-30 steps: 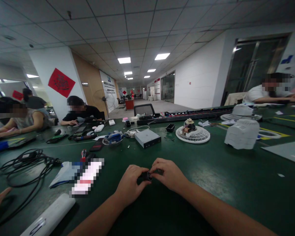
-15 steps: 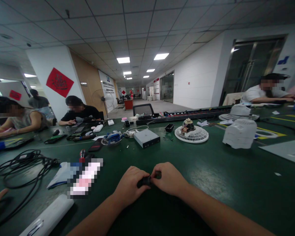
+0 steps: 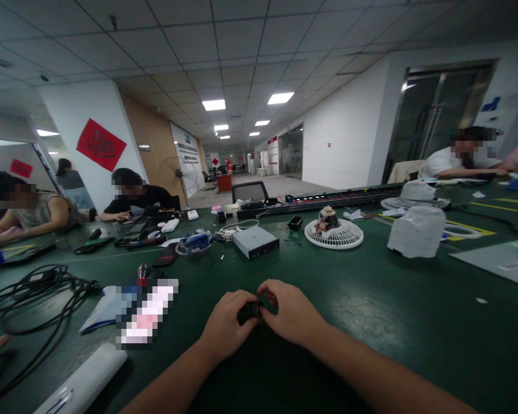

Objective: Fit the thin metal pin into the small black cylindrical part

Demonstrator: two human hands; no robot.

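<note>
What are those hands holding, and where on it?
A small black object, pinched at its two ends by the left hand and right hand; it's too hidden to name.

Your left hand (image 3: 227, 323) and right hand (image 3: 291, 313) pinch a small black part (image 3: 249, 311) over the green counter (image 3: 371, 322), a metal drive case (image 3: 256, 242) beyond.

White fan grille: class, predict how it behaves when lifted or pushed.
The fan grille looks light, its thin plastic ribs probably flexing or snapping under force. The motor sitting on it likely makes it top-heavy, so a push could tip that off.
</note>
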